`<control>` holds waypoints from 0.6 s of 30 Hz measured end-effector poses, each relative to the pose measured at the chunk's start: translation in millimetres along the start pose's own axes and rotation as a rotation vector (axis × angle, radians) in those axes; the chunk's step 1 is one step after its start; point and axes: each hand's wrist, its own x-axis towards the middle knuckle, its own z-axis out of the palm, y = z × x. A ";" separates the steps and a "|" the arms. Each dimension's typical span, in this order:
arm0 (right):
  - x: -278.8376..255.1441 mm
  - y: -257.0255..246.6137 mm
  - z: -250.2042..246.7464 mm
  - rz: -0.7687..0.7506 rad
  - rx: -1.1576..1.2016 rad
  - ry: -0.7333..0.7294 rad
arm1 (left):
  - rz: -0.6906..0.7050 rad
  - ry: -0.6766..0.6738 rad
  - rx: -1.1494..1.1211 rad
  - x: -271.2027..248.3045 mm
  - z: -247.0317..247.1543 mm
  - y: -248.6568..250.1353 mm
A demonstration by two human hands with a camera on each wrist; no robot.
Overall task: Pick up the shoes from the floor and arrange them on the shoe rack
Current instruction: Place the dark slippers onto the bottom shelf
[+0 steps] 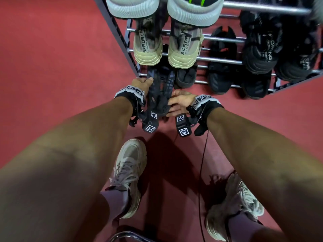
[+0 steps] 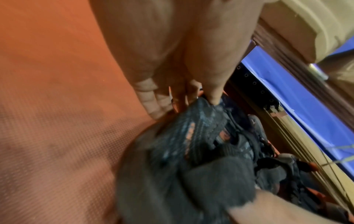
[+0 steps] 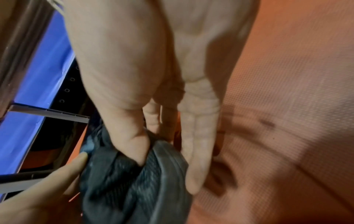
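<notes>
A dark black knit shoe (image 1: 160, 95) lies toe-first at the left end of the shoe rack's (image 1: 223, 59) lowest tier, its heel sticking out toward me. My left hand (image 1: 146, 81) grips its left side near the toe, thumb on the upper (image 2: 191, 151). My right hand (image 1: 174, 102) holds the heel. In the right wrist view its thumb is tucked into the collar of the shoe (image 3: 134, 189) and its fingers (image 3: 197, 151) run down the outside. A second black shoe (image 1: 186, 77) sits just right of it on the same tier.
The rack holds a beige pair (image 1: 148, 49) above the held shoe, a grey pair (image 1: 132, 7) on top and several black shoes (image 1: 220, 67) to the right. My own feet in beige sneakers (image 1: 129, 172) stand on the red floor (image 1: 52, 58). A curved metal bar (image 1: 125, 236) lies at the bottom edge.
</notes>
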 end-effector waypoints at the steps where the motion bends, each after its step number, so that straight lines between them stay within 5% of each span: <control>1: 1.9 -2.6 2.9 -0.014 0.011 0.023 | 0.009 -0.017 -0.062 -5.2 -1.7 1.9; 4: 9.9 -12.4 9.2 -0.037 0.046 0.080 | -0.072 -0.133 -0.158 -27.0 -4.6 8.1; 7: 15.2 -22.8 14.0 -0.047 0.069 0.083 | -0.296 -0.350 -0.050 -35.7 -14.9 1.1; 10: 16.2 -29.5 18.3 -0.080 0.024 0.150 | -0.343 -0.307 -0.285 -26.8 -15.8 -5.8; 14: 16.6 -32.1 8.0 -0.199 -0.067 0.553 | -0.264 -0.223 -0.431 -19.1 -3.8 0.2; 18: 13.4 -28.1 -21.9 -0.226 -0.399 1.049 | -0.238 -0.163 -0.402 -11.4 5.4 11.0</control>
